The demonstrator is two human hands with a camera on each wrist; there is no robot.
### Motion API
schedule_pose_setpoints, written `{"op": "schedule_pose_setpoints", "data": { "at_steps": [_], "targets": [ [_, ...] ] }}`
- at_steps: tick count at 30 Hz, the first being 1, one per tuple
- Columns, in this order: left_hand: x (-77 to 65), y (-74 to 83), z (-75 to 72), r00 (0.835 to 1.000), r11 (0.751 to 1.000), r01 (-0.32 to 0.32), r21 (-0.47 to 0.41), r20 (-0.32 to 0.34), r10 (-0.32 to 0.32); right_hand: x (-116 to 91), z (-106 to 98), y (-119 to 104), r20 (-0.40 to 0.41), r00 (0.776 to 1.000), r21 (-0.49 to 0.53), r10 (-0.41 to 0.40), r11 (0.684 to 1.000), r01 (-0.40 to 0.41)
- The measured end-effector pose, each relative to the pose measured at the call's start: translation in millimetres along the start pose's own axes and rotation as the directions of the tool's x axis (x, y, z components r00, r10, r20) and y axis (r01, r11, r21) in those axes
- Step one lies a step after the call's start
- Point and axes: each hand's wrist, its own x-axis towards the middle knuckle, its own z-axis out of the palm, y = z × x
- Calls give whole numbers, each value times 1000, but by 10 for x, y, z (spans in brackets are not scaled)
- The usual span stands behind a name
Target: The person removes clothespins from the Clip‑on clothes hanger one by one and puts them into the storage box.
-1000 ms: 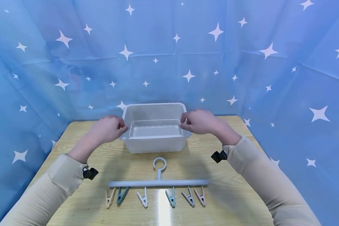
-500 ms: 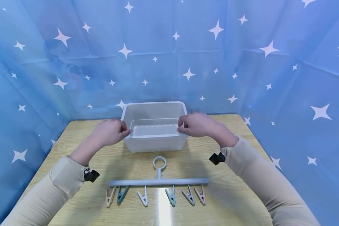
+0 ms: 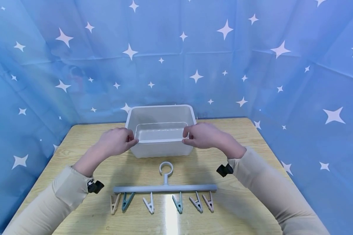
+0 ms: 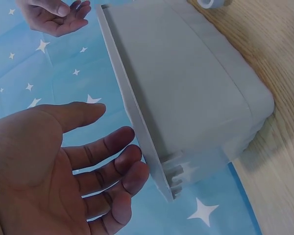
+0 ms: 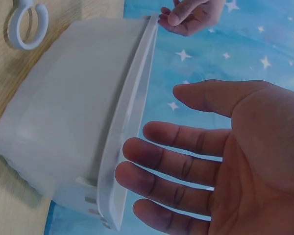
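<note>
A white plastic bin (image 3: 161, 148) stands upright at the back of the table, with nothing visible inside. My left hand (image 3: 116, 141) hovers by its front left corner, fingers loosely bent and holding nothing. In the left wrist view, the fingertips (image 4: 134, 176) come close to the rim; whether they touch is hard to tell. On the other side, my right hand (image 3: 204, 135) hangs near the front right corner, fingers relaxed and spread in the right wrist view, nothing between them. Before the bin lies a pale blue-grey clip hanger (image 3: 164, 188), its hook pointing at the bin.
Several clothes pegs hang along the hanger bar, among them a beige peg (image 3: 115, 204), a teal peg (image 3: 127, 202) and a white peg (image 3: 149, 205). All lie on the wooden table (image 3: 238, 209). A blue curtain (image 3: 176, 71) with white stars encloses the back and sides.
Both hands have moved slightly toward me and inward, from the bin's sides to its front corners. The bin and the hanger stay where they were.
</note>
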Motion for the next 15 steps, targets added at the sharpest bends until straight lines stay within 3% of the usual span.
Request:
{"op": "schedule_pose_setpoints", "data": {
  "at_steps": [15],
  "targets": [
    [-155, 112, 73, 998, 1000, -25, 0, 56, 25, -40, 149, -62, 28, 999, -11, -44, 999, 44]
  ]
}}
